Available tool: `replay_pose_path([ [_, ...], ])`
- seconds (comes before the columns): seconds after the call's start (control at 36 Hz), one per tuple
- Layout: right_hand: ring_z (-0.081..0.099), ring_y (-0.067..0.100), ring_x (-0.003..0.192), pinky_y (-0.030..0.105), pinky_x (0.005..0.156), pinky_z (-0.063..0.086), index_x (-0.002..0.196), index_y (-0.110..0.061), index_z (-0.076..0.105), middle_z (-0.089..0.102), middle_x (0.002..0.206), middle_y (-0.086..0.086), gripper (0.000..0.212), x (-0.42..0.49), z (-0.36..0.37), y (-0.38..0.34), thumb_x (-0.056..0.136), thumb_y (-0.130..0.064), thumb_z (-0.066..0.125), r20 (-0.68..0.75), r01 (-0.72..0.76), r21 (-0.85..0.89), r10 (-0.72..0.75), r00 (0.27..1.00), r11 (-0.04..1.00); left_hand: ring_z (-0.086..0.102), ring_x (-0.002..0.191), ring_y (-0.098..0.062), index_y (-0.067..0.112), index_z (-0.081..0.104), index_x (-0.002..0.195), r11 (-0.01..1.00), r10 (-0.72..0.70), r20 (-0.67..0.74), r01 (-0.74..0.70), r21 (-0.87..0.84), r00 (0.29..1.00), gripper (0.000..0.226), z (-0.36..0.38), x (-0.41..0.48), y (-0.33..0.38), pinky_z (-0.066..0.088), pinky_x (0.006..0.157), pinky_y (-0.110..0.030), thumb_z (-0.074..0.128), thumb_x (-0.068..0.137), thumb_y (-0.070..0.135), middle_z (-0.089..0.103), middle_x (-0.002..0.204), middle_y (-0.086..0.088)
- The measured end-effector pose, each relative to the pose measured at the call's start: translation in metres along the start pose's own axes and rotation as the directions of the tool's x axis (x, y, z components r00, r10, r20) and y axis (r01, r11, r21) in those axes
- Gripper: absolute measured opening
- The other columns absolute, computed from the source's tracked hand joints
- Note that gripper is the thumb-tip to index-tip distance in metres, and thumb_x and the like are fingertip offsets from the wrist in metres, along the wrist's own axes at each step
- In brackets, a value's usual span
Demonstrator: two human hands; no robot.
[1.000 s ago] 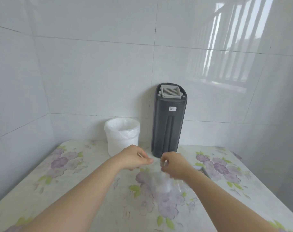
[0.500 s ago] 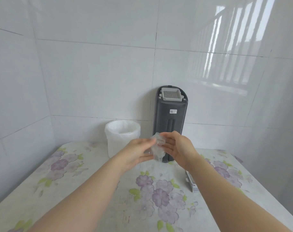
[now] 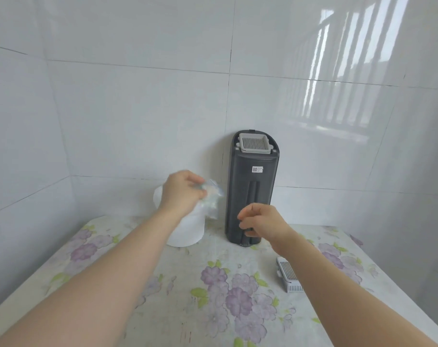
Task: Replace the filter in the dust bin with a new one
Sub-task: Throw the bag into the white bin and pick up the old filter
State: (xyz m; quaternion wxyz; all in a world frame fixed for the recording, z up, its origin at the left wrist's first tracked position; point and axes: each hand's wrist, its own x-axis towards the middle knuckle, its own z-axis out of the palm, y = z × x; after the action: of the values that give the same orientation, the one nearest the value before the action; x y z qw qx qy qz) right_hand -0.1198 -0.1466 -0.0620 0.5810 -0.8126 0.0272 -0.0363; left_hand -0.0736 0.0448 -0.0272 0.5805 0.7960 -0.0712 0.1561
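Note:
A tall dark grey dust bin [image 3: 253, 186] stands upright against the tiled wall, with a light grey pleated filter [image 3: 255, 143] seated in its top. A second white filter [image 3: 288, 274] lies on the table to the right, partly behind my right forearm. My left hand [image 3: 181, 190] is raised over the white bucket and pinches a crumpled clear plastic wrapper [image 3: 212, 199]. My right hand [image 3: 261, 220] hovers in front of the dust bin's lower part with its fingers loosely curled and nothing in them.
A white bucket [image 3: 187, 232] lined with a plastic bag stands left of the dust bin, mostly hidden by my left hand. The table [image 3: 213, 284] has a floral cloth and sits in a corner of white tiled walls.
Both hands held the wrapper together before. Now only my left hand holds it and has moved left over the bucket; my right hand has let go and dropped lower right.

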Motion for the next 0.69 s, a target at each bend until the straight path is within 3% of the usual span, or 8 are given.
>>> replay_pose_path([
  [0.06, 0.06, 0.017, 0.075, 0.023, 0.064, 0.051, 0.081, -0.014, 0.068, 0.066, 0.084, 0.0, 0.019, 0.002, -0.005, 0.007, 0.08, 0.005, 0.063, -0.035, -0.012, -0.295, 0.002, 0.999, 0.955, 0.058, 0.085, -0.019, 0.018, 0.071, 0.087, 0.978, 0.116, -0.106, -0.095, 0.187, 0.988, 0.022, -0.009, 0.012, 0.005, 0.045, 0.077, -0.026, 0.071, 0.074, -0.001, 0.061, 0.094, -0.001],
  [0.11, 0.061, 0.018, 0.083, 0.023, 0.067, 0.051, 0.09, -0.015, 0.07, 0.067, 0.092, 0.0, 0.02, 0.002, -0.009, 0.016, 0.08, 0.0, 0.061, -0.041, -0.047, -0.494, 0.031, 0.999, 0.868, 0.055, 0.084, -0.021, 0.019, 0.072, 0.087, 0.948, 0.181, -0.164, -0.128, 0.291, 0.97, 0.023, -0.015, 0.023, 0.004, 0.04, 0.076, -0.025, 0.068, 0.076, -0.001, 0.055, 0.098, -0.005],
  [0.22, 0.062, 0.022, 0.096, 0.027, 0.079, 0.048, 0.105, -0.009, 0.072, 0.068, 0.104, 0.004, 0.028, -0.001, -0.015, 0.026, 0.086, -0.005, 0.052, -0.065, -0.126, -0.703, 0.112, 0.992, 0.7, 0.058, 0.087, -0.023, 0.017, 0.072, 0.088, 0.917, 0.23, -0.193, -0.146, 0.371, 0.954, 0.023, -0.019, 0.039, -0.006, 0.039, 0.076, -0.025, 0.068, 0.075, -0.003, 0.059, 0.099, -0.01],
  [0.36, 0.063, 0.023, 0.101, 0.032, 0.087, 0.052, 0.114, -0.016, 0.067, 0.068, 0.115, 0.002, 0.04, -0.002, -0.021, 0.038, 0.083, -0.005, 0.044, -0.123, -0.236, -0.794, 0.232, 0.965, 0.56, 0.06, 0.098, -0.025, 0.02, 0.073, 0.093, 0.842, 0.279, -0.255, -0.108, 0.528, 0.926, 0.029, -0.015, 0.046, -0.021, 0.043, 0.069, -0.031, 0.063, 0.078, -0.002, 0.066, 0.1, -0.003],
  [0.44, 0.055, 0.021, 0.092, 0.028, 0.076, 0.044, 0.12, -0.018, 0.063, 0.063, 0.112, -0.001, 0.039, -0.004, -0.022, 0.037, 0.088, -0.006, 0.042, -0.124, -0.249, -0.841, 0.276, 0.953, 0.48, 0.053, 0.103, -0.025, 0.024, 0.075, 0.096, 0.772, 0.303, -0.257, -0.078, 0.631, 0.918, 0.032, -0.012, 0.05, -0.031, 0.045, 0.065, -0.035, 0.064, 0.079, -0.001, 0.07, 0.095, 0.0],
  [0.5, 0.046, 0.02, 0.089, 0.027, 0.075, 0.037, 0.126, -0.021, 0.06, 0.052, 0.103, -0.001, 0.041, -0.007, -0.024, 0.034, 0.092, -0.008, 0.041, -0.131, -0.251, -0.865, 0.287, 0.949, 0.435, 0.055, 0.103, -0.026, 0.022, 0.076, 0.097, 0.773, 0.273, -0.229, -0.071, 0.631, 0.934, 0.034, -0.01, 0.053, -0.038, 0.046, 0.067, -0.035, 0.062, 0.079, -0.004, 0.071, 0.097, -0.002],
  [0.64, 0.043, 0.019, 0.089, 0.025, 0.075, 0.038, 0.13, -0.022, 0.059, 0.04, 0.079, -0.005, 0.04, -0.006, -0.029, 0.038, 0.094, -0.011, 0.044, -0.137, -0.264, -0.873, 0.313, 0.94, 0.411, 0.064, 0.102, -0.031, 0.014, 0.076, 0.097, 0.787, 0.188, -0.13, -0.071, 0.613, 0.973, 0.042, -0.006, 0.06, -0.055, 0.051, 0.082, -0.035, 0.05, 0.075, -0.012, 0.072, 0.107, -0.008],
  [0.69, 0.045, 0.02, 0.087, 0.025, 0.073, 0.038, 0.126, -0.021, 0.061, 0.047, 0.086, -0.003, 0.038, -0.003, -0.03, 0.04, 0.093, -0.011, 0.045, -0.131, -0.262, -0.871, 0.319, 0.939, 0.415, 0.065, 0.097, -0.032, 0.014, 0.077, 0.091, 0.771, 0.093, -0.069, -0.028, 0.636, 0.993, 0.034, -0.005, 0.061, -0.058, 0.053, 0.08, -0.035, 0.051, 0.079, -0.005, 0.073, 0.103, -0.01],
])
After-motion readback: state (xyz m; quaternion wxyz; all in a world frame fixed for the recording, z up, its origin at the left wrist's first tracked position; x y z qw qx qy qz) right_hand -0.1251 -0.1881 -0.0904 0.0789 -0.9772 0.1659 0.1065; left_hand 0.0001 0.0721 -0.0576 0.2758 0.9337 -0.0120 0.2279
